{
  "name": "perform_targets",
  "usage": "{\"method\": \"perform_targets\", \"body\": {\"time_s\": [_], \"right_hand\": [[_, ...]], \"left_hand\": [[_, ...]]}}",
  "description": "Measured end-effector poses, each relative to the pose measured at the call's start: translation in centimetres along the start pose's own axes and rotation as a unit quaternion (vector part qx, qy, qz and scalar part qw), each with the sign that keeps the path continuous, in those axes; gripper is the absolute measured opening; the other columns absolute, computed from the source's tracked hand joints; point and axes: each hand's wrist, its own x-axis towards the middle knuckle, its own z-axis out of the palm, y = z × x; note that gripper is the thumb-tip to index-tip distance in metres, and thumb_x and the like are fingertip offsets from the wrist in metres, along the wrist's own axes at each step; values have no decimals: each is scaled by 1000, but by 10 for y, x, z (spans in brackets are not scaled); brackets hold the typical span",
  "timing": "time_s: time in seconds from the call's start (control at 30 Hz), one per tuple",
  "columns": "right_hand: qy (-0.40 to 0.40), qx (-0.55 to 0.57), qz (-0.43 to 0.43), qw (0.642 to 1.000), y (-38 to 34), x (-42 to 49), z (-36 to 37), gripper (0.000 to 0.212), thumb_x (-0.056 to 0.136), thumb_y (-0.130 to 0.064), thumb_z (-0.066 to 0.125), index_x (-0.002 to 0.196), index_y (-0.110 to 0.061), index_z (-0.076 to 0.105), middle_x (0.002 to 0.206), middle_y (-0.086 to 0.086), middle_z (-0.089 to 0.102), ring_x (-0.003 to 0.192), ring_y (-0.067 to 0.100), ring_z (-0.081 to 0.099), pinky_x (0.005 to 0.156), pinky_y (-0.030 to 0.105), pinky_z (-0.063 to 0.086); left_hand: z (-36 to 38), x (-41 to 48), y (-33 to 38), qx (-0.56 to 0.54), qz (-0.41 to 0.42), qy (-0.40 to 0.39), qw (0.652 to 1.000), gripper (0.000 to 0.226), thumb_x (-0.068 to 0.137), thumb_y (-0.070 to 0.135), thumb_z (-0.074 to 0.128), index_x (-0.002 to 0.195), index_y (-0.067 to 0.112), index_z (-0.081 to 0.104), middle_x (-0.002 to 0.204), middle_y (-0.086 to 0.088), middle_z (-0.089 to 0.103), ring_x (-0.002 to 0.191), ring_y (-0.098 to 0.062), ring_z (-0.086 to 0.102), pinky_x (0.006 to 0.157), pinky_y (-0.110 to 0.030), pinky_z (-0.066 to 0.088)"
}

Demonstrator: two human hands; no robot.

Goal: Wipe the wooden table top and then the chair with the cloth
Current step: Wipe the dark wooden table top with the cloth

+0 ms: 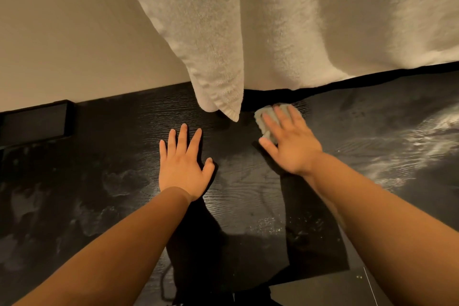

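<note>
Pretty dim, warm-yellow feed here. Hard black shadows lie on the table top [87, 176] low in the middle, so the light's probably overhead, can't say for sure. Pale glare streaks at far right. The right hand [291, 143] looks slightly smeared, and the edges bow from the wide lens.

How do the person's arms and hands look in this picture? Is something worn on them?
The left hand and the right hand wear no gloves. No ring, watch or bracelet shows on the fingers or wrists. The left forearm and the right forearm have no sleeves as far as the picture reaches. No markings are visible.
</note>
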Motion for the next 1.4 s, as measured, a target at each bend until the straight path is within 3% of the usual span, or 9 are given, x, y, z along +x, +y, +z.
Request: {"method": "perform_targets", "body": {"time_s": [0.1, 0.3, 0.5, 0.6, 0.73, 0.97, 1.13, 1.27, 1.4], "right_hand": [[-6, 17, 64, 998, -31, -4, 0, 92, 91, -78, -1, 166, -25, 7, 173, 14, -1, 156, 43, -14, 126, 53, -11], [-59, -2, -172, 983, -65, -36, 20, 85, 93, -77, 15, 165, -30, 11, 174, 5, -3, 158, 36, -13, 128, 54, 0], [1, 17, 34, 999, -25, -2, 5, 87, 94, -76, -2, 165, -29, 12, 173, 10, 2, 157, 41, -9, 128, 52, -2], [-37, 20, -41, 998, -73, -28, 11, 88, 90, -76, 1, 165, -30, 0, 173, 8, -12, 154, 41, -22, 126, 54, -11], [-54, 33, -155, 986, -74, -47, 26, 84, 95, -78, 13, 165, -31, 16, 174, 2, 0, 158, 34, -13, 128, 52, -2], [0, 53, 11, 999, -58, -2, 15, 94, 90, -80, -10, 163, -31, 23, 173, 6, 8, 158, 38, -5, 128, 53, 4], [-63, 39, -87, 993, -111, -76, 34, 88, 92, -80, -1, 165, -34, 10, 173, 1, -14, 154, 34, -26, 127, 54, -9], [-76, 16, -169, 983, -92, -89, 38, 82, 95, -79, 13, 164, -35, 19, 174, 1, -1, 158, 34, -13, 128, 52, -3], [-64, 1, -49, 997, -70, -50, 16, 92, 85, -80, -7, 165, -36, 6, 174, 3, -6, 157, 36, -14, 128, 51, -1]], "left_hand": [[1, 0, 0, 2, 1, -1, 1000, 80, 96, 63, 34, 168, 31, 17, 177, -7, 4, 163, -34, -2, 131, -57, 2], [-1, 0, -1, 2, 3, -4, 1000, 82, 94, 64, 32, 168, 31, 18, 177, -7, 3, 162, -34, -3, 130, -58, 3], [1, 2, -1, 6, 0, -7, 1000, 80, 96, 64, 33, 168, 33, 16, 177, -6, 2, 163, -33, -4, 131, -57, 2], [0, 1, -2, 1, 2, -5, 1000, 81, 95, 64, 34, 168, 32, 17, 177, -6, 2, 163, -33, -4, 131, -57, 2], [-1, 1, -1, 4, 4, -9, 1000, 81, 95, 65, 32, 168, 33, 15, 177, -6, 0, 162, -32, -6, 131, -56, 0], [0, 1, -2, -3, 4, -4, 1000, 81, 95, 65, 32, 168, 33, 15, 177, -5, 1, 162, -32, -6, 131, -55, -1], [1, 0, -5, -20, 8, 6, 1000, 74, 99, 60, 31, 167, 33, 21, 177, -5, 8, 162, -32, 0, 131, -54, 1], [2, -7, -8, -55, 0, 21, 998, 64, 104, 50, 30, 164, 28, 34, 175, -5, 19, 162, -31, 10, 132, -51, 7], [6, -38, -12, -42, 6, 0, 999, 65, 105, 50, 35, 166, 28, 29, 176, -4, 16, 162, -32, 10, 132, -50, 10]]}}
